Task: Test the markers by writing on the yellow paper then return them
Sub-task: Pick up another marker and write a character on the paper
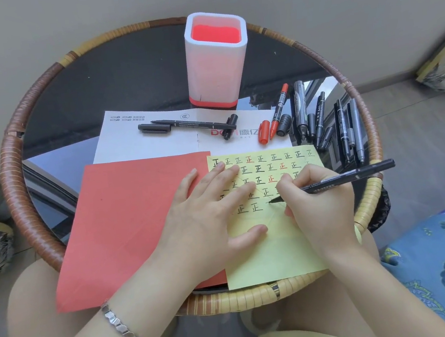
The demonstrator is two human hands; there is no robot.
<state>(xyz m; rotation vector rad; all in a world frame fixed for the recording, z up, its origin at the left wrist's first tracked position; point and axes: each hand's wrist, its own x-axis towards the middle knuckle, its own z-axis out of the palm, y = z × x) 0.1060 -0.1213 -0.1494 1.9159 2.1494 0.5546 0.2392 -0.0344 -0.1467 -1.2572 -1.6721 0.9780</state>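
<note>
Nearest the lens, a silver bracelet (129, 331) is worn on the left wrist. Beyond it, a red paper (127, 220) is laid on the round counter (11, 178), with the yellow paper (267, 254) set against its right edge. The left grip (209, 211) is spread flat, fingers straight, and pressed on both sheets. Behind, a white-and-red pen holder (217, 58) is stood upright. Rows of characters are written on the yellow paper, where the tip of a black marker (355, 174) is set; that marker is clamped in the curled right grip (319, 201). Loose markers (321, 118) are scattered further right.
</note>
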